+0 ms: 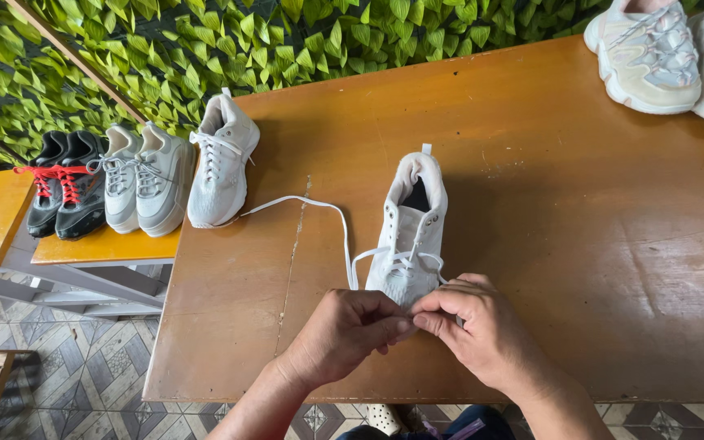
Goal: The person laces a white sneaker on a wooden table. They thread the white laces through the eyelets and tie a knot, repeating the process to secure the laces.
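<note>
— Where do we find the white shoe [411, 232]?
— Mid-table [580, 244], toe toward us. Both hands, left hand [344, 330] and right hand [478, 326], meet at its toe, fingers pinched closed on the white lace [340, 220], which trails left of the shoe.

1. White sneaker [411, 231] sits upright on the brown table [580, 244], heel pointing away, toe right at the near edge where it's partly covered.
2. Its white lace [329, 213] is only threaded through the lower eyelets; one long loose end trails off to the left across the wood.
</note>
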